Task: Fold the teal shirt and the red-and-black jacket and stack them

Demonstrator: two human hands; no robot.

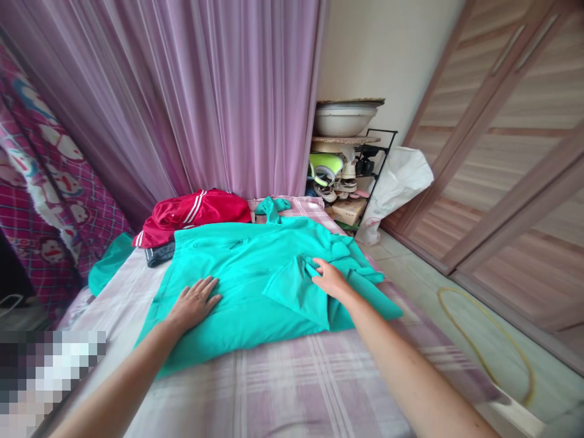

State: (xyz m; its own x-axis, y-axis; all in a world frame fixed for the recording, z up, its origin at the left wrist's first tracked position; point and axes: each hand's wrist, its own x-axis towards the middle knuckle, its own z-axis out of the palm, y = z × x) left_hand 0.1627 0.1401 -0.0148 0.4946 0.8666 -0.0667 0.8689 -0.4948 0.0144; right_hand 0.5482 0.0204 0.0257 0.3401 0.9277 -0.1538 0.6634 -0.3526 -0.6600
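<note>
A teal jacket [241, 267] lies spread on a bed covered by a plaid sheet [274, 377]. My left hand [194, 304] rests palm down on its left part, fingers stretched out. With thumb and fingers, my right hand [328, 278] pinches the gathered cuff of a sleeve [296, 289], which is folded inward over the jacket's body. A zipped pocket shows near the jacket's far edge. Bunched teal cloth [274, 207] sticks out past that edge, toward the curtain.
Red clothing with white stripes [196, 213] lies behind the jacket, over a dark folded garment [159, 254]. Purple curtains [228, 91] hang beyond the bed. A shoe rack [351, 182], a white bag [396, 182] and a wooden wardrobe [502, 134] stand on the right.
</note>
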